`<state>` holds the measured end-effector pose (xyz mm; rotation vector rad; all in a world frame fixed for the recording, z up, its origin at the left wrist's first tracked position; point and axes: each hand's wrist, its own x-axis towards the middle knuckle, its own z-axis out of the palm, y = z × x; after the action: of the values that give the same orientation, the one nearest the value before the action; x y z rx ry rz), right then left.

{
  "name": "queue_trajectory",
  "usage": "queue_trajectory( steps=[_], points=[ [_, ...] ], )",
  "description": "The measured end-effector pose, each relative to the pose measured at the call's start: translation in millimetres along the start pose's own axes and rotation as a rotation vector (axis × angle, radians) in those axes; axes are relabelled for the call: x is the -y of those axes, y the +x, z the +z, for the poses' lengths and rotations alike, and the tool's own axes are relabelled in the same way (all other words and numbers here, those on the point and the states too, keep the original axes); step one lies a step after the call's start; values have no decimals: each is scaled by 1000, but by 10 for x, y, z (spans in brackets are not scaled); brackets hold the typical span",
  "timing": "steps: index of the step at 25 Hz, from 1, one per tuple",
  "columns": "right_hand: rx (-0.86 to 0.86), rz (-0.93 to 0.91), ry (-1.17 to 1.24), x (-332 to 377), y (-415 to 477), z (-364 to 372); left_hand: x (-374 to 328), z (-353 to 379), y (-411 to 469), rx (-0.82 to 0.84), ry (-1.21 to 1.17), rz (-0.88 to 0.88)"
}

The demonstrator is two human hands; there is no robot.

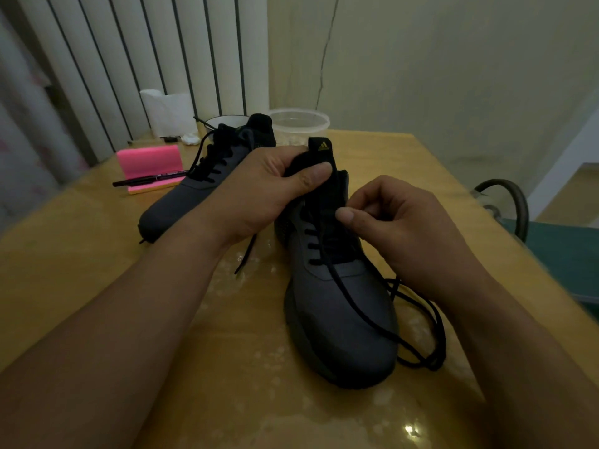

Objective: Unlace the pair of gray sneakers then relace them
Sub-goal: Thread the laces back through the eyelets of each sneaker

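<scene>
Sneaker [340,335] toe nearest, right hand [411,234] pinching lace [356,306]

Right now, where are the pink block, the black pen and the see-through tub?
pink block [146,158]: head view, middle of its pink front face.
black pen [150,179]: head view, middle of its barrel.
see-through tub [299,132]: head view, its near wall just below the rim.

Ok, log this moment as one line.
left hand: grips top of near sneaker | right hand: pinches black lace near upper eyelets | far sneaker: laced, on table
</scene>
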<state>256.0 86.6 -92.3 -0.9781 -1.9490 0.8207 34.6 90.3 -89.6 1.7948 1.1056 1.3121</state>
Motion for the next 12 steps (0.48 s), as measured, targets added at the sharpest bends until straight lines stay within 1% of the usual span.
queue_trajectory(
  steps=[2,5,10,12],
  points=[
    [9,9,-26,25,-7,-13,-1,-12,5,2,16,3],
    [46,46,35,91,-26,-20,9,-2,11,0,47,12],
    [51,290,324,111,-40,113,-3,91,4,-49,142,31],
    [32,345,398,108,-31,171,-17,107,0,-90,192,38]
  ],
)
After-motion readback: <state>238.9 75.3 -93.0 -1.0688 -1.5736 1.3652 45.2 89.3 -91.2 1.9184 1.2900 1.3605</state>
